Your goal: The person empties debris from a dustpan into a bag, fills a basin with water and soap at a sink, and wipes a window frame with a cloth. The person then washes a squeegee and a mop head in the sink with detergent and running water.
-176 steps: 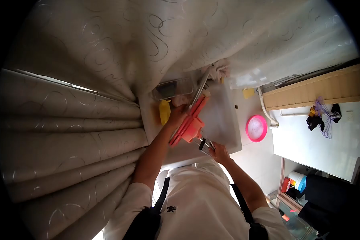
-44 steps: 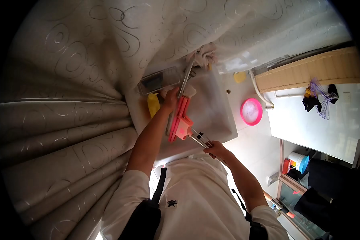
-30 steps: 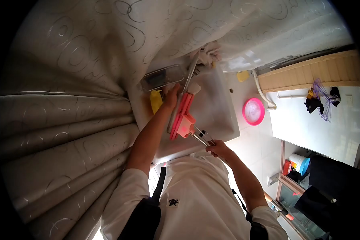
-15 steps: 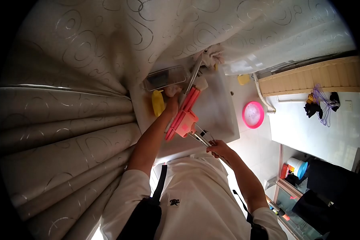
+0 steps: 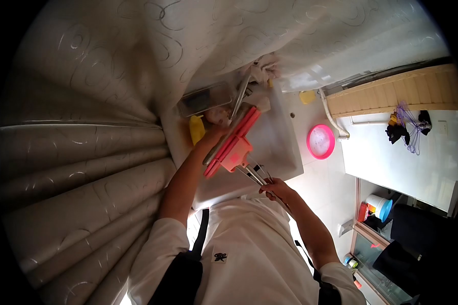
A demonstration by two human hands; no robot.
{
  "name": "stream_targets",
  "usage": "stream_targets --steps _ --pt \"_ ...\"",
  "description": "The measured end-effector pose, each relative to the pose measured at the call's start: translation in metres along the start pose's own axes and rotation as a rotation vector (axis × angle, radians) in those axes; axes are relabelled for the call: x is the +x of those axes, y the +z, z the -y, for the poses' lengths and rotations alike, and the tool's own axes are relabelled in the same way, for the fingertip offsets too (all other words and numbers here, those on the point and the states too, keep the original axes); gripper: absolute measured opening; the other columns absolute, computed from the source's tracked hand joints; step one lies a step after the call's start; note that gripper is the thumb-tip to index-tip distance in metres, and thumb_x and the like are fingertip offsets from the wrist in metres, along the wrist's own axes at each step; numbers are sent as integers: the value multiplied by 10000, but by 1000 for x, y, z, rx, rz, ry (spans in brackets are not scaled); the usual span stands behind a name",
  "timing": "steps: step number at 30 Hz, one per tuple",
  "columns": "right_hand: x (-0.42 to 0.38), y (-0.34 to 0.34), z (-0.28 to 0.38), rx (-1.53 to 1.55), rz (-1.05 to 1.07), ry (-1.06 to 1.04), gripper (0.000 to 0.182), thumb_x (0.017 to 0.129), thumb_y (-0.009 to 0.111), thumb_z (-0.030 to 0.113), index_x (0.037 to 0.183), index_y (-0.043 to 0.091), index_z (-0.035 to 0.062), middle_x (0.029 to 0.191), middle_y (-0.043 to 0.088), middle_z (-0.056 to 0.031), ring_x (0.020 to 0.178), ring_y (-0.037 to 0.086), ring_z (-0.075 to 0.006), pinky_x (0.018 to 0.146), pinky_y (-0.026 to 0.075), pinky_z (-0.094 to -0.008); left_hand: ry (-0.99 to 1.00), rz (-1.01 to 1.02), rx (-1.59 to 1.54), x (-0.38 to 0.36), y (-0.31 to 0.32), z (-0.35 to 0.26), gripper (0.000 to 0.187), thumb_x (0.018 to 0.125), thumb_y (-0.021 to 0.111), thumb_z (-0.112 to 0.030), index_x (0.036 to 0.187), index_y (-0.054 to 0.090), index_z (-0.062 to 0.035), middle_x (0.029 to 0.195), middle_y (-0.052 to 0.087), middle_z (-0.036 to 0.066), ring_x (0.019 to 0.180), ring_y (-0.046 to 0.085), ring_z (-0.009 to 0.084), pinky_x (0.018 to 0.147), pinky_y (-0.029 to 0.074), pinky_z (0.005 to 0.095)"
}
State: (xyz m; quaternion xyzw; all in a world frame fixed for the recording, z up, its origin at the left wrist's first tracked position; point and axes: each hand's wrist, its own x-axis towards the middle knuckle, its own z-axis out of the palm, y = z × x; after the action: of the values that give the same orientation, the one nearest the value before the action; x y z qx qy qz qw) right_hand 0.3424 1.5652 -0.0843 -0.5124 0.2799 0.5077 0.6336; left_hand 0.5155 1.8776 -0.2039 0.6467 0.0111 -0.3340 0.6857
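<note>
My right hand (image 5: 276, 189) is closed around the metal handle of a pink sponge mop (image 5: 235, 155). The mop's long head lies slantwise over the white sink (image 5: 285, 152), with a dark, greyish strip along its left edge. My left hand (image 5: 216, 133) is at that left edge, below the metal faucet (image 5: 240, 96). Its fingers are mostly hidden behind the mop head, so their grip does not show. A yellow item (image 5: 196, 130), perhaps a bottle, stands just left of my left hand.
A wire rack (image 5: 203, 99) sits at the sink's back left, and a crumpled cloth (image 5: 266, 68) at its back right. On the floor to the right is a pink basin (image 5: 320, 142) with suds. Patterned curtains (image 5: 86, 178) hang close on the left and ahead.
The mop head has turned slightly, and more of the greyish strip along its left edge now shows. My left hand has shifted a little along with it; my right hand keeps its hold.
</note>
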Motion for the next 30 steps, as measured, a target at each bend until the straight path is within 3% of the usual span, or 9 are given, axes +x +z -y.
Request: stream_targets --steps 4,7,10,13,16,20,24,27,30 --pt "-4 -4 3 38 50 11 267 857 667 126 1070 553 12 865 660 -112 557 514 -103 433 386 -255 -65 182 30 8 -26 39 481 888 647 -270 1254 573 34 1087 663 96 991 607 200 909 441 329" --pt "-7 -8 5 11 56 15 268 859 664 126 1071 548 11 876 658 -118 556 507 -103 433 381 -250 -288 207 -239 -18 -22 -16 473 855 720 -219 1243 591 18 1164 644 63 1051 595 170 966 433 324" --pt "-11 -6 8 13 60 18 261 863 658 125 1067 543 12 875 657 -120 537 497 -100 429 378 -245 -164 284 -280 -10 -26 1 476 845 723 -209 1240 590 19 1154 647 71 1051 599 164 952 452 327" --pt "-10 -5 10 36 68 18 254 865 646 118 1068 536 12 870 659 -122 511 484 -93 420 373 -245 -210 250 -276 -2 -29 15 477 831 725 -190 1238 591 20 1158 646 67 1076 589 162 969 445 335" --pt "-18 -1 9 43 44 -36 269 849 652 124 1076 558 13 840 665 -103 511 485 -91 414 372 -249 -81 280 -311 -6 -23 6 454 843 686 -190 1232 599 27 1101 652 52 1002 591 140 917 449 308" --pt "-14 2 8 -27 3 -97 287 816 673 142 1059 594 11 813 665 -73 522 498 -89 422 388 -243 -32 310 -357 -13 -20 -10 496 847 663 -195 1290 561 2 1209 627 55 1131 572 159 1011 413 320" --pt "-5 10 11 -97 -63 -106 274 803 703 163 1017 611 19 781 655 -63 530 509 -90 436 404 -243 -146 156 -284 -25 -16 -26 522 875 603 -178 1366 497 -35 1276 594 31 1177 551 146 1015 406 318" --pt "2 15 11 -137 -112 -99 225 799 708 164 950 628 18 766 652 -62 540 526 -97 440 416 -247 -209 -8 -264 -38 -3 -39 399 906 568 -253 1270 568 -90 1158 621 -12 1021 575 114 873 434 269" --pt "5 17 7 -107 -99 -102 203 797 706 162 918 634 15 756 650 -61 541 535 -103 435 419 -250 -201 -91 -235 -35 -1 -27 372 908 571 -267 1239 586 -98 1114 629 -12 963 579 114 842 428 251"
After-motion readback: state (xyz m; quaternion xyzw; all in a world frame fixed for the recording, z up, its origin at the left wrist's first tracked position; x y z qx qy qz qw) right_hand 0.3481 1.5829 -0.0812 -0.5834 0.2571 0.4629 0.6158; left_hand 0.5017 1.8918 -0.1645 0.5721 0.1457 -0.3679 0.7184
